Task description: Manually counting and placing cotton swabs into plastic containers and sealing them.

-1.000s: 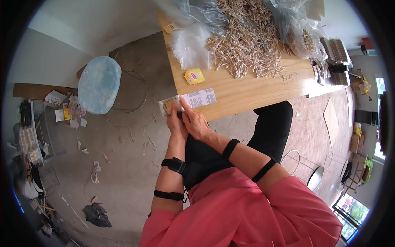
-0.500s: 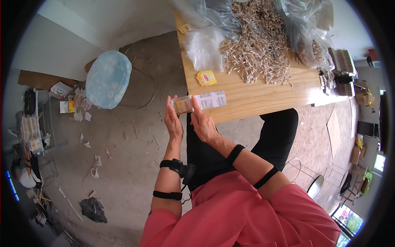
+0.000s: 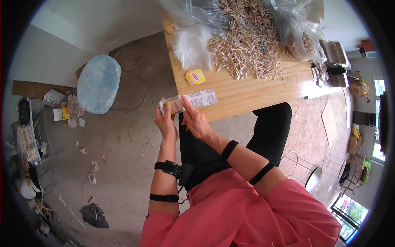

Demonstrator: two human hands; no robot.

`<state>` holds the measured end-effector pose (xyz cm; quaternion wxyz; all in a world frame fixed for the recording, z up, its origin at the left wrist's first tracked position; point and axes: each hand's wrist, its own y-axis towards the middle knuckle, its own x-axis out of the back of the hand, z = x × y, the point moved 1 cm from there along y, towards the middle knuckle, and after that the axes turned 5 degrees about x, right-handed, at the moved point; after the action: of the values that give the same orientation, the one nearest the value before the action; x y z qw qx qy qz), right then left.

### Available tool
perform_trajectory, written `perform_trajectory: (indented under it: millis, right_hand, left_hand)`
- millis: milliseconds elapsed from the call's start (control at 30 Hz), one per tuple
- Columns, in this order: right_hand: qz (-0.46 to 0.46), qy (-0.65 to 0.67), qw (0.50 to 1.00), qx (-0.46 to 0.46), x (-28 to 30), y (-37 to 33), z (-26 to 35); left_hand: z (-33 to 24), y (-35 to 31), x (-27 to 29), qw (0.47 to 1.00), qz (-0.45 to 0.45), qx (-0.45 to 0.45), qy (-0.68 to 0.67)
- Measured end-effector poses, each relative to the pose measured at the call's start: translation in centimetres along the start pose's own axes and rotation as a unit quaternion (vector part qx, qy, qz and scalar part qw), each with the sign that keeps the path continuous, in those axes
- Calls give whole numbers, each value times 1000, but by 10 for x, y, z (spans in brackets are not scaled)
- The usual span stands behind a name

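Observation:
Just off the table's front left corner I hold a small clear pack of cotton swabs with a yellow label. My left hand wraps round its left end, thumb on top and fingers behind. The fingers of my right hand press together against the pack's right end; some of them are hidden. Beside that hand, white printed stickers lie on the table's edge. Farther back sits a small stack of yellow label cards.
On the wooden table spreads a large heap of loose cotton swabs. Flat clear bags lie left of it, and a big plastic sack right. A blue-covered stool stands at left, with litter on the floor.
The whole view has shifted, so the table and stool appear farther left. My left fingers have closed further round the pack, which now tilts slightly. Both hands stay at it.

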<state>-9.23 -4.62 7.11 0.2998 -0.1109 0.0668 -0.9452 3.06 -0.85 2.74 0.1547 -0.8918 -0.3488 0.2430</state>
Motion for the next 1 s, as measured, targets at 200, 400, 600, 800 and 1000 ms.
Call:
perform_trajectory:
  millis: [200,400,600,800,1000]
  right_hand:
    - [-46,101,994,-9,0,0,-3]
    - [-22,38,999,14,8,5,-15]
    - [-54,118,991,-19,4,-15,-8]
    - [-39,-23,996,80,4,-12,-19]
    - [-203,50,977,-32,-4,16,0]
  left_hand:
    - [11,5,2,973,21,89,-214]
    - [19,-2,-25,965,39,151,-211]
    - [31,8,-14,966,49,116,-225]
    - [28,4,-17,967,32,128,-217]
    - [29,3,-14,965,71,123,-219]
